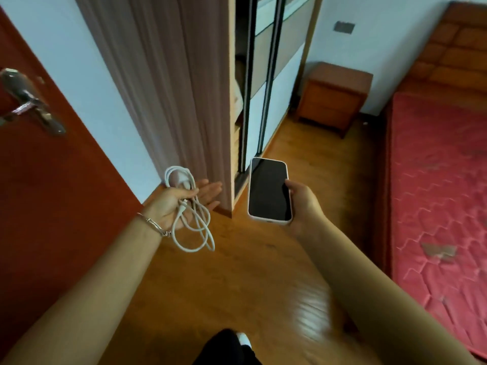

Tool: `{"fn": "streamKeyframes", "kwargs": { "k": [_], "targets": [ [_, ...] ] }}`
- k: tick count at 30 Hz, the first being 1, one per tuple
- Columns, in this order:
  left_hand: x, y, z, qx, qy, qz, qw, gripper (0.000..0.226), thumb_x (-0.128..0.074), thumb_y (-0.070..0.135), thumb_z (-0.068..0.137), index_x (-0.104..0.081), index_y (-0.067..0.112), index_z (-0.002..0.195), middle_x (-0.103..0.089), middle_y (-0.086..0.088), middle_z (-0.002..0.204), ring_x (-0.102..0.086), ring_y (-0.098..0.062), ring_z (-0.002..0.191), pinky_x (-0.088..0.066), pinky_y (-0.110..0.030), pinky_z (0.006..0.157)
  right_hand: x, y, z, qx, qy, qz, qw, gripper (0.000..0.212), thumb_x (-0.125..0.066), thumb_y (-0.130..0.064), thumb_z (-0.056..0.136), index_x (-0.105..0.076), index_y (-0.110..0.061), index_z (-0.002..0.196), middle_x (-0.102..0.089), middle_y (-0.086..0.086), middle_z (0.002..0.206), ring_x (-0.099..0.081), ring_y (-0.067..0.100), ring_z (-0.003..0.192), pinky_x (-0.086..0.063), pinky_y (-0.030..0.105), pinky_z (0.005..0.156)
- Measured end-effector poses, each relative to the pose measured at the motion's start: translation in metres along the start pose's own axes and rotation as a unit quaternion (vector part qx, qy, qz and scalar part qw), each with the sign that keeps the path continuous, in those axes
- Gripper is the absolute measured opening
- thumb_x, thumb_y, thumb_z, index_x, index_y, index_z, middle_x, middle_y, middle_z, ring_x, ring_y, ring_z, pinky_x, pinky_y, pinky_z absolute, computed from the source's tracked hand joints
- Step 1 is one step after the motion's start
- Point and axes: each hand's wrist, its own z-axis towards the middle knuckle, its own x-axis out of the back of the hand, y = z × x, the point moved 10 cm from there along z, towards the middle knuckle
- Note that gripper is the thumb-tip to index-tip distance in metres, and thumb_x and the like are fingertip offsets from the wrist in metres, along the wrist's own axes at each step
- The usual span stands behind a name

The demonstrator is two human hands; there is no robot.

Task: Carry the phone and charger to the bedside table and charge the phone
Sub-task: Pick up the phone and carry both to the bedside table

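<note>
Left hand [177, 205] holds charger [179, 178], right hand [303, 204] grips phone [268, 191]

A wooden floor [263, 259] is shown — on it a bedside table [334, 98] is stood at one o'clock, a bed [437, 180] at three o'clock.
</note>
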Motion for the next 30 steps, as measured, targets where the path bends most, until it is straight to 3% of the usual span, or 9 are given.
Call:
{"fn": "streamKeyframes", "kwargs": {
  "k": [9,20,25,30],
  "targets": [
    [-0.089,-0.005,0.067,0.105,-0.104,0.06,0.987,0.027,-0.032,0.002,0.097,-0.058,0.008,0.093,-0.074,-0.012,0.097,-0.072,-0.023,0.088,-0.054,-0.044,0.079,0.061,-0.034,0.008,0.056,0.107,0.069,0.99,0.025,-0.047,-0.028,0.094,-0.056,-0.012,0.112,-0.069,0.012,0.098,-0.068,0.03,0.081,-0.054,0.036,0.059],
    [-0.118,-0.005,0.106,0.158,-0.16,0.087,0.97,0.025,-0.036,0.002,0.095,-0.056,0.011,0.083,-0.074,-0.013,0.094,-0.073,-0.023,0.087,-0.057,-0.043,0.077,0.083,-0.039,0.006,0.106,0.171,0.11,0.973,0.033,-0.048,-0.029,0.093,-0.056,-0.011,0.119,-0.068,0.014,0.107,-0.068,0.033,0.091,-0.055,0.048,0.081],
    [-0.14,-0.022,0.129,0.18,-0.18,0.095,0.962,0.026,-0.033,-0.002,0.095,-0.055,0.009,0.085,-0.073,-0.015,0.099,-0.072,-0.024,0.091,-0.058,-0.043,0.078,0.113,-0.041,0.01,0.099,0.197,0.129,0.967,0.035,-0.046,-0.03,0.093,-0.056,-0.014,0.123,-0.068,0.014,0.112,-0.068,0.033,0.09,-0.055,0.041,0.069],
    [-0.159,-0.041,0.159,0.199,-0.176,0.1,0.959,0.026,-0.032,-0.002,0.096,-0.052,0.01,0.084,-0.072,-0.014,0.105,-0.071,-0.022,0.094,-0.058,-0.041,0.079,0.137,-0.06,0.025,0.096,0.209,0.141,0.963,0.035,-0.046,-0.027,0.093,-0.055,-0.012,0.124,-0.067,0.015,0.114,-0.067,0.033,0.09,-0.055,0.044,0.074]
  ]
}}
